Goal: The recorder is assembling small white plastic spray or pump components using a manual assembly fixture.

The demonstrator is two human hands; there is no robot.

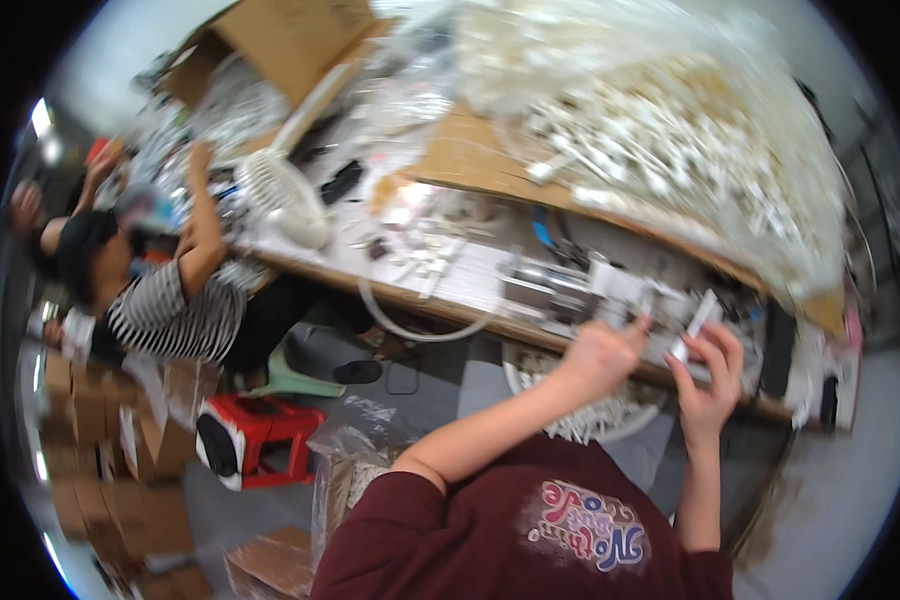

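At the right of the bench, my right hand [708, 372] pinches a slim white plastic piece [700, 318] between thumb and fingers, tilted upward. To its left, my left hand [608, 352] is closed, its fingertips at the front of a small metal bench machine [550, 288] with a cylindrical body. Whatever those fingertips hold is too small and blurred to make out. Several small white plastic parts [430, 258] lie loose on the bench left of the machine.
A large clear bag of white plastic parts [670, 140] lies on cardboard behind the machine. Below the bench edge stands a basin of white parts [610, 425]. A white fan [280, 195], a red stool [270, 440] and a co-worker in a striped shirt [175, 315] are leftward.
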